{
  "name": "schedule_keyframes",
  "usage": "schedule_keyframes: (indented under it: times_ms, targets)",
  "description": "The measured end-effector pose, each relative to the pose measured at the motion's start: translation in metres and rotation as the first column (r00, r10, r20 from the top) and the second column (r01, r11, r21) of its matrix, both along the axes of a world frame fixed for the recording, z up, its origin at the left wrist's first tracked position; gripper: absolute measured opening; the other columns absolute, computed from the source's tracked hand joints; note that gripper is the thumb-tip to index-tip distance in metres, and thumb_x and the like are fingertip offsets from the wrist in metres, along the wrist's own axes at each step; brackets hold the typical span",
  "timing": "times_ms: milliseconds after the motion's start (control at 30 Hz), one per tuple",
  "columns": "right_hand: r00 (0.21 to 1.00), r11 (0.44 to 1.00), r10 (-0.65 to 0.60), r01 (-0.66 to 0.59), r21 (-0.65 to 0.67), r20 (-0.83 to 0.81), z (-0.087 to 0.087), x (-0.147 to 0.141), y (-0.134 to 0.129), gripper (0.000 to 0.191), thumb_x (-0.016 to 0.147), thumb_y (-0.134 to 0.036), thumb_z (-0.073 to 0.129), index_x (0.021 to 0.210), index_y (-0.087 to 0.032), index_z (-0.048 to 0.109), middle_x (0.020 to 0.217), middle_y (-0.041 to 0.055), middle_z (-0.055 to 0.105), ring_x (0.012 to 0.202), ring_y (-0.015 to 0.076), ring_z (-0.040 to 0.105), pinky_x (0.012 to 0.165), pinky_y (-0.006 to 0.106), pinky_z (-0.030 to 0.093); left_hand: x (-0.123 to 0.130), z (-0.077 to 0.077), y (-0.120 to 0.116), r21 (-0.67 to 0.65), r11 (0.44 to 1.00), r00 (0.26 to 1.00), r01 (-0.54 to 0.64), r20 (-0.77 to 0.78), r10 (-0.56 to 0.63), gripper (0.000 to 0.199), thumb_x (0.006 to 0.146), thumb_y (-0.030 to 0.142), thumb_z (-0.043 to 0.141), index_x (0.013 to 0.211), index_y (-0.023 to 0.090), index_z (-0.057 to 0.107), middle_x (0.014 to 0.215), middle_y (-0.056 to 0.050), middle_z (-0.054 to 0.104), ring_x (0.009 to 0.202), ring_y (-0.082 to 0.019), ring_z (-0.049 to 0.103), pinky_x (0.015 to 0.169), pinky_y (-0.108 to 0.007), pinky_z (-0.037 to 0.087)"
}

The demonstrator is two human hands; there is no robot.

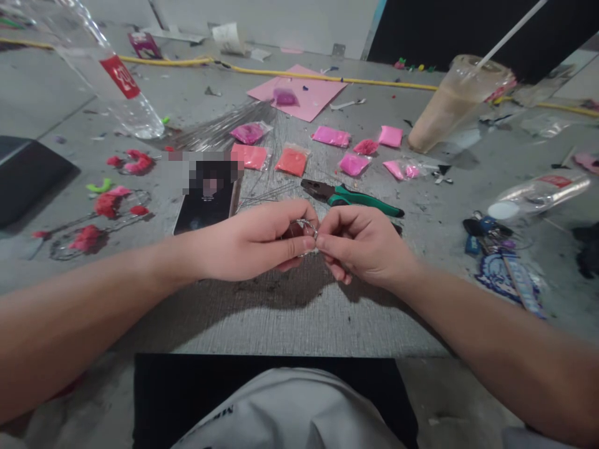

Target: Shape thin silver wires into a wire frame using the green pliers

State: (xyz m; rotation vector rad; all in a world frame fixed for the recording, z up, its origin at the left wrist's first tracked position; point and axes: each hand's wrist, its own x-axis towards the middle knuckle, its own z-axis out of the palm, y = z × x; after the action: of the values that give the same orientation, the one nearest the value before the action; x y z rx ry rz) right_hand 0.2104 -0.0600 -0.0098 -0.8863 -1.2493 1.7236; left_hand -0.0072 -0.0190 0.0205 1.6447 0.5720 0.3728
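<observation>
Between my two hands is a small ring of twisted silvery wire [306, 226]. My left hand [266, 240] pinches it at its right side with thumb and fingers. My right hand [358, 240] touches the same spot, its thumb and forefinger pressed together on the wire's edge. Green-handled pliers [350, 198] lie just beyond my right hand. A dark phone [206, 199] rests behind my left wrist. Loose thin wires [271, 194] are strewn between the phone and the pliers.
Packets of pink and orange clay [292, 160] lie behind the hands. A water bottle [116, 81] stands back left, a drink cup with straw [453, 100] back right. Red-decorated wire pieces [105, 202] lie left; keys [486, 231] and a lying bottle [538, 193] are right.
</observation>
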Motion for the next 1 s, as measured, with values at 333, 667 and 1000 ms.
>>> schedule_keyframes:
  times_ms: [333, 667, 1000]
  targets:
    - [0.977, 0.98, -0.169, 0.153, 0.127, 0.13, 0.006, -0.007, -0.001, 0.027, 0.075, -0.016, 0.089, 0.074, -0.019, 0.062, 0.049, -0.0098, 0.058, 0.036, 0.0054, 0.05, 0.033, 0.015, 0.035, 0.0, -0.003, -0.004, 0.435, 0.897, 0.976, -0.077, -0.151, 0.157, 0.01, 0.106, 0.029, 0.058, 0.098, 0.023, 0.058, 0.074, 0.002, 0.066, 0.061, -0.013, 0.055, 0.058, -0.026, 0.039]
    - [0.986, 0.988, -0.154, 0.151, 0.041, 0.057, -0.004, -0.001, 0.005, 0.021, 0.075, -0.019, 0.089, 0.08, -0.018, 0.068, 0.055, -0.0064, 0.066, 0.042, 0.0098, 0.06, 0.033, 0.016, 0.044, 0.009, -0.008, 0.0, 0.407, 0.896, 0.959, -0.176, -0.136, 0.25, 0.014, 0.102, 0.032, 0.062, 0.094, 0.02, 0.062, 0.071, 0.001, 0.066, 0.062, -0.013, 0.056, 0.06, -0.027, 0.042]
    - [0.949, 0.961, -0.269, 0.253, 0.111, 0.166, 0.003, -0.009, -0.003, 0.014, 0.077, -0.019, 0.08, 0.079, -0.02, 0.066, 0.051, -0.0064, 0.065, 0.041, 0.0106, 0.06, 0.037, 0.019, 0.05, 0.006, -0.012, -0.009, 0.765, 0.637, 0.959, -0.096, -0.101, 0.266, 0.003, 0.101, 0.018, 0.054, 0.103, 0.018, 0.057, 0.07, 0.004, 0.062, 0.056, -0.012, 0.05, 0.056, -0.027, 0.037]
